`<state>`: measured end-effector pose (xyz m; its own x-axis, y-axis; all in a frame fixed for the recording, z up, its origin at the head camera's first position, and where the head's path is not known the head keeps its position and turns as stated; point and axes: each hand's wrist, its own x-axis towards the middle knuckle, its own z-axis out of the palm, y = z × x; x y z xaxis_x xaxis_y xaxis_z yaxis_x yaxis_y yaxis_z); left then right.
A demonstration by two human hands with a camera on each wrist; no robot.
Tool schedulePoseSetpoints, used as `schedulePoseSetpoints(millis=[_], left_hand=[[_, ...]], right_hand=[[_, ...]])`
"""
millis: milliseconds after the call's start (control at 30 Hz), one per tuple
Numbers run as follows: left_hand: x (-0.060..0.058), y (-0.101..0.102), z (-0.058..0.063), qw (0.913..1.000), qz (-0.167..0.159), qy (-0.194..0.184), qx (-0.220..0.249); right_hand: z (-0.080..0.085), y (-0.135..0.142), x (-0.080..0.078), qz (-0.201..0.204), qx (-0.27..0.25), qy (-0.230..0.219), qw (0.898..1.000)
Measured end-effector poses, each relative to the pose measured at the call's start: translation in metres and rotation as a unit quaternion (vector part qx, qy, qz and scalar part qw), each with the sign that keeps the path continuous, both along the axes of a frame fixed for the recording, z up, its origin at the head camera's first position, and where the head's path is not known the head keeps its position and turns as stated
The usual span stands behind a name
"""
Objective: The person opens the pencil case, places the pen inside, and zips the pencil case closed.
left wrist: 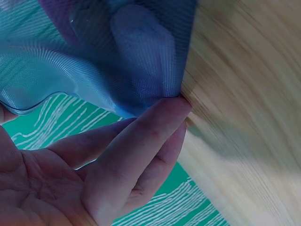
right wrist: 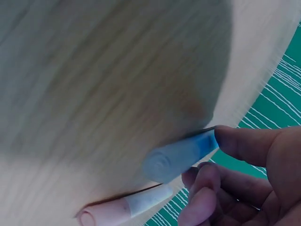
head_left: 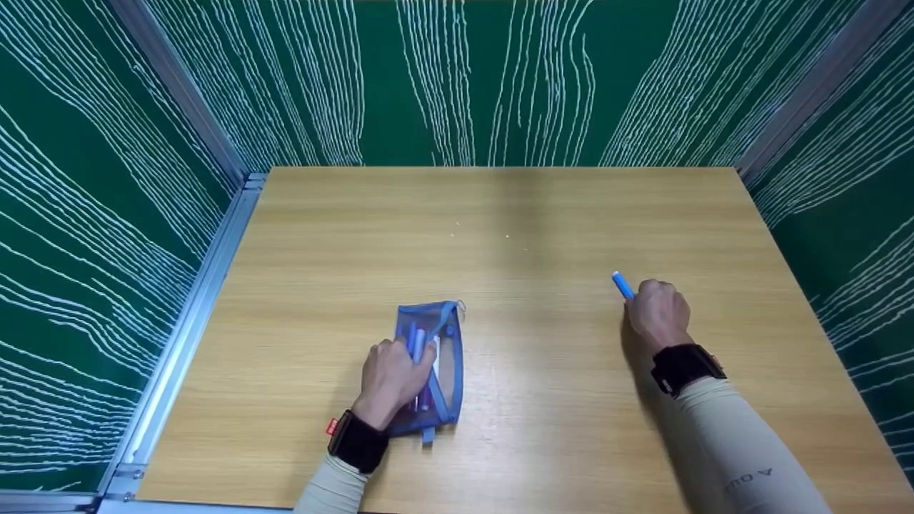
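Observation:
My left hand (head_left: pixel 394 375) grips a blue mesh pencil case (head_left: pixel 457 371), whose zipper side gapes. Several markers (head_left: pixel 420 344) lie inside the case, seen partly through the mesh. In the left wrist view the fingers (left wrist: pixel 136 150) press against the lower edge of the mesh (left wrist: pixel 141 61). Over the right part of the table, my right hand (head_left: pixel 658 314) pinches a blue marker (head_left: pixel 623 285). The right wrist view shows this marker (right wrist: pixel 181 157) between thumb and fingers. A second marker (right wrist: pixel 124 207) with a pinkish end lies beside it; in the head view the hand hides it.
The wooden table (head_left: pixel 543 442) carries a few tiny white specks (head_left: pixel 507 236) near its middle. Green panels (head_left: pixel 643 86) with white wavy lines stand along the back and both sides. A metal rail (head_left: pixel 193 307) runs down the left edge.

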<state>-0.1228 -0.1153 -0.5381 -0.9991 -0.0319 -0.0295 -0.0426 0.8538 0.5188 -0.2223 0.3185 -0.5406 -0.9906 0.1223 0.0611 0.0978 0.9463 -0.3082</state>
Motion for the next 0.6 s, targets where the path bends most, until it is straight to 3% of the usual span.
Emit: schedulePoseSetpoints(millis=[300, 600], left_hand=[[0.0000, 0.0003, 0.0006, 0.9999, 0.000, -0.016, -0.006], [0.0000, 0.0005, 0.0011, 1.0000, 0.001, 0.000, -0.009]], right_hand=[[-0.0050, -0.0027, -0.0002, -0.005, -0.010, -0.010, 1.000], [0.0005, -0.0095, 0.0060, -0.006, -0.024, -0.002, 1.000]])
